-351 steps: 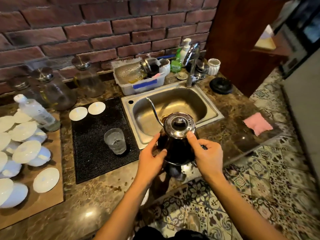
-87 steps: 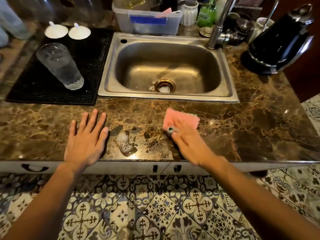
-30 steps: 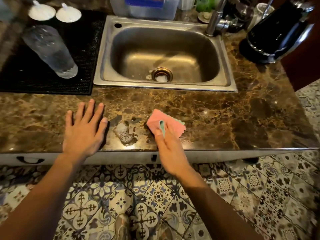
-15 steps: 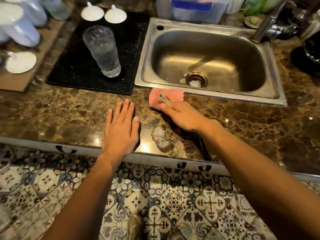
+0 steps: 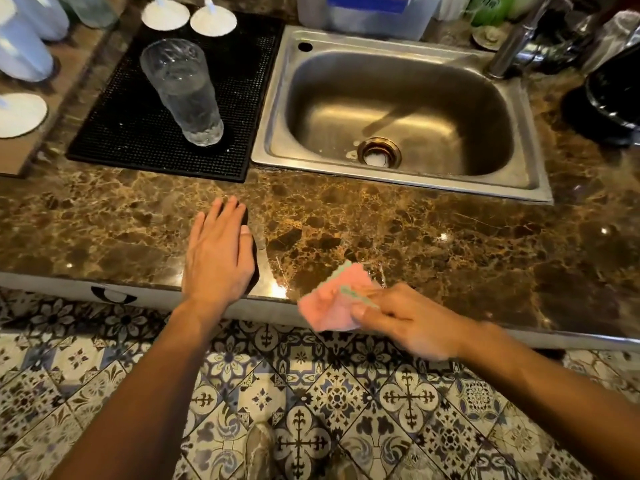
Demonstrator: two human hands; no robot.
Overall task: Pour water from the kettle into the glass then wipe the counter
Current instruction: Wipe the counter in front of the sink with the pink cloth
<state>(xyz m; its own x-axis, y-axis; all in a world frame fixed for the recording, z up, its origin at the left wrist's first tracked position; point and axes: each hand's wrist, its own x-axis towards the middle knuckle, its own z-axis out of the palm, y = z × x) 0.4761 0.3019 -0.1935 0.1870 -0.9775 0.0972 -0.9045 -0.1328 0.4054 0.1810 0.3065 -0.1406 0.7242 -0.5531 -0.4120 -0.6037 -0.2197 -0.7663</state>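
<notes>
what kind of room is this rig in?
Most likely a kitchen or café drinks counter: a steel sink with tap set into a marble counter, a black drip mat holding a glass, and patterned floor tiles.

left hand (image 5: 218, 258) flat, right hand (image 5: 403, 318) clenched, blurred

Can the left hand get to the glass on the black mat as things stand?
Probably yes. The left hand lies flat and empty on the counter, and only bare counter and mat lie before the glass.
</notes>
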